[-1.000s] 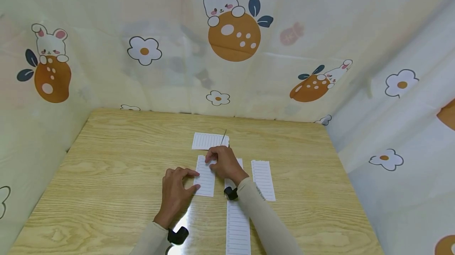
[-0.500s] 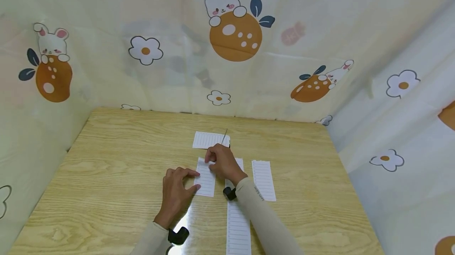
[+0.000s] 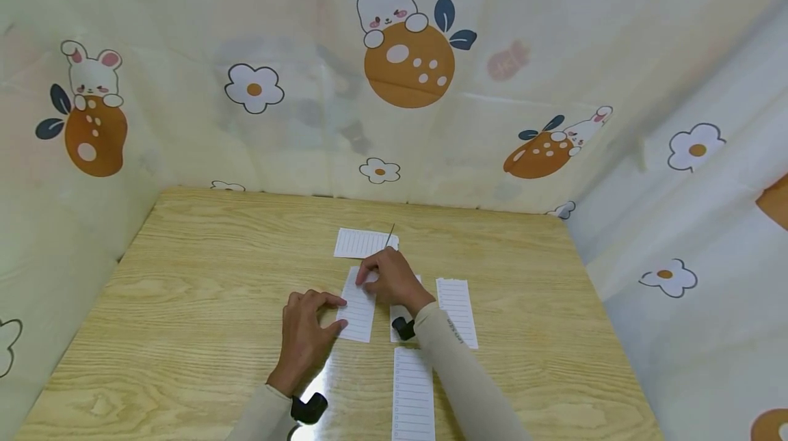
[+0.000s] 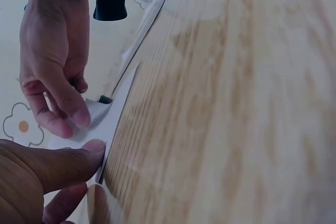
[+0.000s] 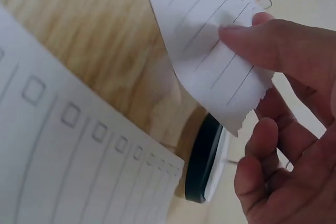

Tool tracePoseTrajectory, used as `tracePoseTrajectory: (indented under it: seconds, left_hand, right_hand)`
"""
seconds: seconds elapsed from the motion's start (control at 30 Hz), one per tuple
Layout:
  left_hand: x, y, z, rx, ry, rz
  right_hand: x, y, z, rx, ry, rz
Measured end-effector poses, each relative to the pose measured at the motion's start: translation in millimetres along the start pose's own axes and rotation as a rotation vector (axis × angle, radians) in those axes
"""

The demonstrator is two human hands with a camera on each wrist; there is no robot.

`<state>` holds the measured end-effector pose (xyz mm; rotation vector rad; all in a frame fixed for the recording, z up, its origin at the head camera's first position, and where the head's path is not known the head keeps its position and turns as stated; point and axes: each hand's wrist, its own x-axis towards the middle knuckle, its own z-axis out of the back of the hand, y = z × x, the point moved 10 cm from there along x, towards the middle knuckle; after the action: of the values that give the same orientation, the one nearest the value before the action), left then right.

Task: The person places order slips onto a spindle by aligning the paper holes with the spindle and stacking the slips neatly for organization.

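Note:
A lined white paper slip (image 3: 357, 318) lies in front of me, and its torn far end is lifted in the right wrist view. My right hand (image 3: 392, 280) pinches that end between thumb and index finger, the other fingers curled beneath. My left hand (image 3: 304, 331) rests at the slip's left edge, thumb and index fingertip apart along it. In the left wrist view the left thumb (image 4: 73, 166) presses on the paper's edge. Beyond the right hand lies another lined slip (image 3: 357, 243), turned sideways. A dark, round-edged object (image 5: 202, 158) shows near the right fingers.
A lined slip (image 3: 455, 311) lies on the right, and a longer slip with checkboxes (image 3: 412, 393) lies nearer me. Another slip (image 3: 397, 331) is mostly hidden under the right wrist. The wooden table (image 3: 203, 277) meets a printed curtain (image 3: 295, 140) at the back.
My right hand has shifted slightly right and away from me, and the slip's far end has swung right with it. The left hand has stayed in place.

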<state>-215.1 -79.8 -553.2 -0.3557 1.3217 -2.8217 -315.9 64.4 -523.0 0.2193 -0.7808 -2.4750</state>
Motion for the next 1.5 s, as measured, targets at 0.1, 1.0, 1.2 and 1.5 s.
tracePoseTrajectory:
  seconds: [0.1,1.0,1.2,1.5]
  left_hand:
    - [-0.1,-0.6,0.0,-0.001,-0.006,-0.003]
    - [-5.8,10.4,5.3,-0.225,-0.010,0.123]
    - [-5.4,14.0,9.8,-0.309,-0.031,0.179]
    - [5.0,-3.6,33.2,-0.344,-0.162,0.084]
  right_hand:
    - [-1.3,-1.3,5.2,0.001,-0.012,-0.013]
    - [-18.1,-30.6,26.3,0.370,-0.073,-0.112]
    - [-22.9,-30.9,30.4,0.461,-0.108,-0.130]
    - [-29.4,-27.2,40.7,0.666,-0.198,-0.142]
